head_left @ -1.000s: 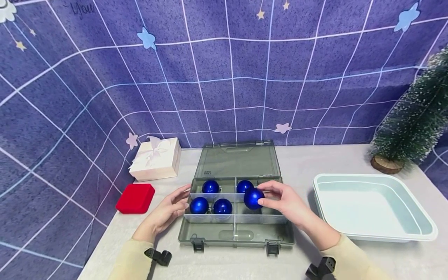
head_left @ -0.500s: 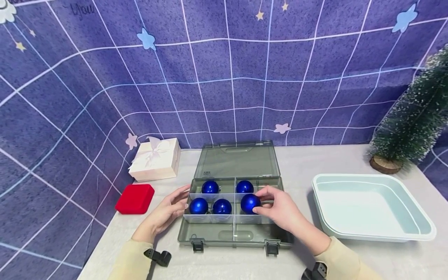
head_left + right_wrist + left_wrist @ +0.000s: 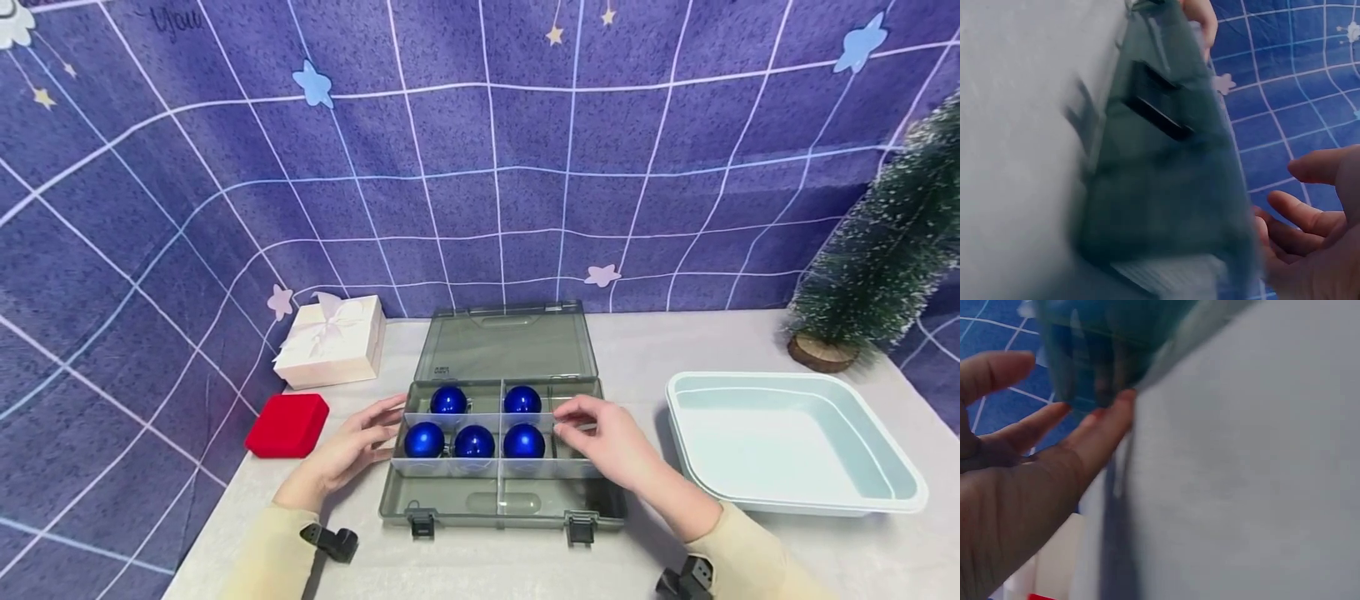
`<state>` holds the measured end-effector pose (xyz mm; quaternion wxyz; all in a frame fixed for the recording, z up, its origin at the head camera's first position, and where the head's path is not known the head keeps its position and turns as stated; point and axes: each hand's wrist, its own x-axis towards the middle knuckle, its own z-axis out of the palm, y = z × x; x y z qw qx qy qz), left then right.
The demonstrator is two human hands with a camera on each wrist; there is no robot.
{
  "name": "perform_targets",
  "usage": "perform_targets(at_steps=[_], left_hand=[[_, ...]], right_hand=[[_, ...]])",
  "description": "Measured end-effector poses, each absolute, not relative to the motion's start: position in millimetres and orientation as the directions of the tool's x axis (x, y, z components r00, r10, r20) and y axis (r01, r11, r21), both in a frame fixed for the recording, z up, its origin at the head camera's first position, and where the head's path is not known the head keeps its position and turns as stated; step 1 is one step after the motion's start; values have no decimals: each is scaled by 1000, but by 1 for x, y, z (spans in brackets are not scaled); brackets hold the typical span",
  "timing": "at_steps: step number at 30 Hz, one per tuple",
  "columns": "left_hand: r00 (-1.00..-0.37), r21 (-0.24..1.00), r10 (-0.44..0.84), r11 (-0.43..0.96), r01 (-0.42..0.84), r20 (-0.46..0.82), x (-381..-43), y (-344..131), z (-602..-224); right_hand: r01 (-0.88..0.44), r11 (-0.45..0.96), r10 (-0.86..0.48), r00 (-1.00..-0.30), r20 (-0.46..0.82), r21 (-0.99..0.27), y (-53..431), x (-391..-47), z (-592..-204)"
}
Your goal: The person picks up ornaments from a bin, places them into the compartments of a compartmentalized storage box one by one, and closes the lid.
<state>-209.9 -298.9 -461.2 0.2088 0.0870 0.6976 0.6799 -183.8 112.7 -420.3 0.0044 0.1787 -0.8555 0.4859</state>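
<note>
A dark translucent divided box [image 3: 461, 500] lies with its lid [image 3: 510, 342] raised at the back. Several shiny blue bauble ornaments sit in its back and middle rows, among them the bauble [image 3: 523, 441] in the middle row right of the divider. Just right of that bauble, over the same compartment, is my right hand [image 3: 607, 437], thumb and fingers apart with nothing between them. My left hand [image 3: 348, 454] rests its fingertips at the box's left side; in the left wrist view its fingers [image 3: 1107, 428] reach the box's wall and the thumb stands away.
To the right stands a pale blue tray [image 3: 795, 503]. A small snowy Christmas tree [image 3: 877, 267] on a wooden base is behind it. At the left are a red box [image 3: 287, 426] and a white gift box [image 3: 330, 337] with a bow. A patterned cloth [image 3: 510, 167] hangs behind.
My right hand has lowered the bauble into the middle row's right compartment, let it go and drawn slightly right. My left hand stays at the box's left side.
</note>
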Motion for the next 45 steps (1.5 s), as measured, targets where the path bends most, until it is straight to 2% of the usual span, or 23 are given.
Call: perform_targets(at_steps=[5,14,21,27,32,36,45], left_hand=[[-911,976,363,155,-150,-198,-216,-296,-441],[-963,969,221,223,-104,-154,-249,-281,-402],[-968,965,185,231,-122,-167,-288,-269,-389],[-963,957,121,197,-214,-240,-317,-260,-391],[-944,930,58,200,-308,-325,-337,-256,-397],[-930,910,43,227,-348,-366,-347,-256,-403],[-902,884,37,224,-411,-429,-356,-250,-410]], right_hand=[[-260,424,-309,-942,131,-868,132,-187,-394],[-108,88,-313,-947,75,-990,159,-214,-353],[-34,-92,-246,-968,56,-995,163,-251,-348],[145,-195,-265,-960,-90,-970,160,-279,-356],[296,-227,-267,-935,-234,-928,159,-300,-370],[380,-195,-262,-908,-326,-904,160,-313,-381],[451,-51,-252,-869,-425,-891,157,-325,-398]])
